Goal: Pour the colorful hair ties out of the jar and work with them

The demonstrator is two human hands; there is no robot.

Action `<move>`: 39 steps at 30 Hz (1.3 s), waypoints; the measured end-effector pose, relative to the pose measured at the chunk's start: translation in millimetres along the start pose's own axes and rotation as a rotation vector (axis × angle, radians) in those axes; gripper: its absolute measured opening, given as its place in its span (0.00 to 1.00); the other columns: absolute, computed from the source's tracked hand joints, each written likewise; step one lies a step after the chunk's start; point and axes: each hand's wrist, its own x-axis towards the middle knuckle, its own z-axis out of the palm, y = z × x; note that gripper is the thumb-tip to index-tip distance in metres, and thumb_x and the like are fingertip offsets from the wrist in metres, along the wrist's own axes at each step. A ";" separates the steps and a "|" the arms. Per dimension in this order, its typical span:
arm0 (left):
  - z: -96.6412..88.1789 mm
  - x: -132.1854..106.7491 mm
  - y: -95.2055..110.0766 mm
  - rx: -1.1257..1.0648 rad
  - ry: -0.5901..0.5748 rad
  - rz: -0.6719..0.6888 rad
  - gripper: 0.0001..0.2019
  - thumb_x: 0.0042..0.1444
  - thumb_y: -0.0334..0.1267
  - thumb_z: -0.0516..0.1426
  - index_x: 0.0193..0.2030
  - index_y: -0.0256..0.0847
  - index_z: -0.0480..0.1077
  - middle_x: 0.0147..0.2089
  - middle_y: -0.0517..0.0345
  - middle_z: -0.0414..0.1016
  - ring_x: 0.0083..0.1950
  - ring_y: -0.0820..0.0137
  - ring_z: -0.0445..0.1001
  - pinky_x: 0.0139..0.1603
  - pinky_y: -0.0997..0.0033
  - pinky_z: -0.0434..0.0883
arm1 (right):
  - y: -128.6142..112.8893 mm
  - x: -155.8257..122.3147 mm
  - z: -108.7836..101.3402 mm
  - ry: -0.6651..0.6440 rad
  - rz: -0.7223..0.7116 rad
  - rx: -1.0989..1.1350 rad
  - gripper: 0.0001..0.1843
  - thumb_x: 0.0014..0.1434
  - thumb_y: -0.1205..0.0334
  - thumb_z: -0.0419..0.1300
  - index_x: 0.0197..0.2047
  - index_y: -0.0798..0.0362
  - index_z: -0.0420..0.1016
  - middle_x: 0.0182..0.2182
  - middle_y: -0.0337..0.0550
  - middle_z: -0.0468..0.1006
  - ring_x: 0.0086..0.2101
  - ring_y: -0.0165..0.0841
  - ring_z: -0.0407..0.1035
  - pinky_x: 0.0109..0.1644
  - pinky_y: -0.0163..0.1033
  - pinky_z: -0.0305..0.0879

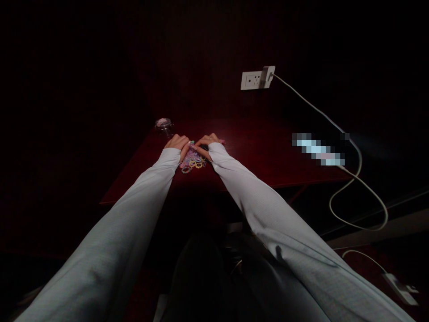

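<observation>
A small pile of colourful hair ties (pixel 192 158), pink, purple, yellow and green, lies on the dark red table between my hands. My left hand (pixel 177 143) rests at the pile's left edge, its fingers bent and its thumb drawn in, closed on hair ties. From the right, my right hand (pixel 207 144) reaches in with thumb and forefinger tips coming together over the pile, also closed on hair ties. The fingertips are small and dim, and the exact ties between them are hard to make out. Beyond my left hand stands a clear jar (pixel 164 126) with a pale top.
The table (pixel 254 165) ends at a front edge near my forearms. A wall socket (pixel 254 80) holds a white charger, whose cable (pixel 311 105) loops down at the right. A blurred-out lit device (pixel 317 150) lies at the right. A white power strip (pixel 400 288) sits low right.
</observation>
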 end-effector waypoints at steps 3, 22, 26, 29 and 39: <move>3.8 1.4 -7.6 -0.003 0.008 0.008 0.23 0.77 0.50 0.42 0.44 0.42 0.73 0.44 0.48 0.76 0.50 0.57 0.72 0.51 0.61 0.69 | -1.0 -0.3 -1.1 -0.004 0.017 -0.002 0.19 0.70 0.42 0.63 0.43 0.47 0.87 0.42 0.45 0.81 0.48 0.41 0.63 0.57 0.46 0.59; 5.7 0.8 -9.9 0.001 0.053 0.022 0.24 0.77 0.52 0.39 0.40 0.44 0.69 0.41 0.48 0.76 0.49 0.58 0.74 0.49 0.62 0.70 | -11.8 -7.9 -18.0 -0.045 0.165 -0.110 0.15 0.71 0.48 0.61 0.44 0.44 0.87 0.47 0.45 0.82 0.55 0.45 0.66 0.62 0.53 0.59; 4.0 0.5 -7.4 0.006 0.056 0.011 0.23 0.77 0.48 0.40 0.40 0.44 0.70 0.41 0.48 0.76 0.48 0.58 0.74 0.50 0.61 0.71 | -17.9 -10.1 -23.8 -0.074 0.182 -0.124 0.14 0.71 0.48 0.61 0.45 0.44 0.86 0.49 0.44 0.82 0.56 0.45 0.65 0.64 0.53 0.58; 1.3 0.4 -4.1 0.007 0.051 0.008 0.21 0.77 0.47 0.41 0.40 0.44 0.70 0.41 0.48 0.76 0.48 0.58 0.73 0.50 0.61 0.71 | -20.9 -10.2 -25.9 -0.075 0.230 -0.135 0.14 0.71 0.48 0.61 0.45 0.44 0.86 0.50 0.45 0.82 0.56 0.45 0.65 0.63 0.52 0.58; -0.1 0.4 -2.3 -0.009 0.036 -0.004 0.22 0.77 0.49 0.41 0.40 0.44 0.70 0.41 0.48 0.76 0.48 0.57 0.74 0.50 0.60 0.71 | -26.8 -12.2 -25.6 -0.038 0.112 -0.113 0.12 0.68 0.48 0.66 0.44 0.45 0.87 0.47 0.45 0.83 0.54 0.46 0.65 0.63 0.52 0.52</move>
